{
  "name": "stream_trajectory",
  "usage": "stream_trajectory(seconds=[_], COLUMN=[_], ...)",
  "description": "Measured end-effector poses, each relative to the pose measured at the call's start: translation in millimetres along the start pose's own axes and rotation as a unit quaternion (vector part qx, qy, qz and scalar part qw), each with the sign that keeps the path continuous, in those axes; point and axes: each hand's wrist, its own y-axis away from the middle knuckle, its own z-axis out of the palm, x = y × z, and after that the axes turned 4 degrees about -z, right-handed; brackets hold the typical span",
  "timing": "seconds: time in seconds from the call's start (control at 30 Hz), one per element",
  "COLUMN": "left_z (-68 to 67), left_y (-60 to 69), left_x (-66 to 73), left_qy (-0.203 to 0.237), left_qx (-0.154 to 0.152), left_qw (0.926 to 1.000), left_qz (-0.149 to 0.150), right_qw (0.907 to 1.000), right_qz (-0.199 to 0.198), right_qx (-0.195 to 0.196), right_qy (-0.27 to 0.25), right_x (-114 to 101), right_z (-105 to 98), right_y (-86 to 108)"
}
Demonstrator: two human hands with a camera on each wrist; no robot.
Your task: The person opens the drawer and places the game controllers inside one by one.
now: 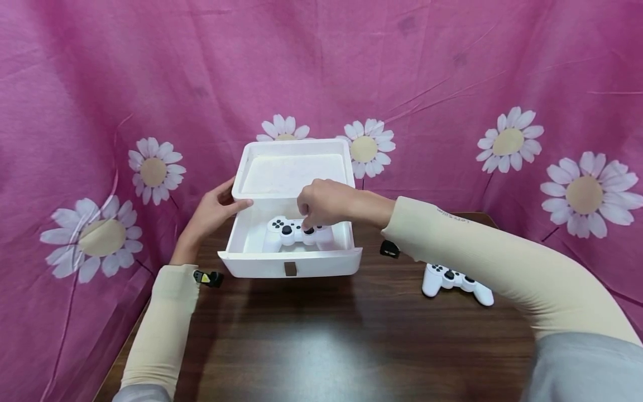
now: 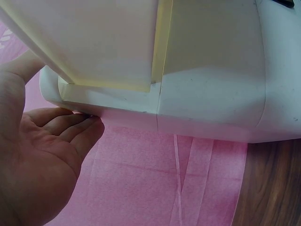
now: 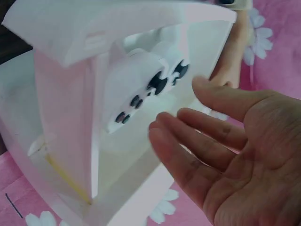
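A white box with a recessed top stands on the table, its drawer pulled out toward me. Inside the drawer lies a white game controller with black sticks and buttons. My left hand grips the box at its left side, thumb at the front edge and fingers along the side wall. Over the controller hovers my right hand, fingers pointing down. In the right wrist view its fingers are loosely bent, apart from the controller, and hold nothing.
A second white game controller lies on the dark wooden table to the right, partly under my right forearm. A brown pull tab sits on the drawer front. Pink flowered cloth hangs behind and at both sides.
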Motion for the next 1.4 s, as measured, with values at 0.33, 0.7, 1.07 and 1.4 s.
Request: stream_trajectory(seconds=[0.33, 0.7, 1.07, 1.4], left_z=[1.1, 1.8, 1.5, 1.8], left_y=[-0.5, 0.7, -1.9, -1.2], left_x=[-3.4, -2.3, -3.0, -4.6], left_qy=[0.006, 0.013, 0.01, 0.007], left_qx=[-0.007, 0.001, -0.003, -0.004], left_qw=[1.0, 0.9998, 0.9999, 0.9999], left_qz=[0.003, 0.017, 0.012, 0.006], right_qw=[0.9894, 0.9678, 0.9328, 0.8915], right_qz=[-0.053, -0.077, -0.013, 0.036], right_qx=[0.118, 0.157, 0.121, 0.115], right_qy=[-0.067, -0.181, -0.339, -0.437], right_x=[-15.0, -34.0, -41.2, -43.6], right_z=[-0.3, 50.6, 118.2, 161.2], right_y=[38.2, 69.7, 74.2, 65.4])
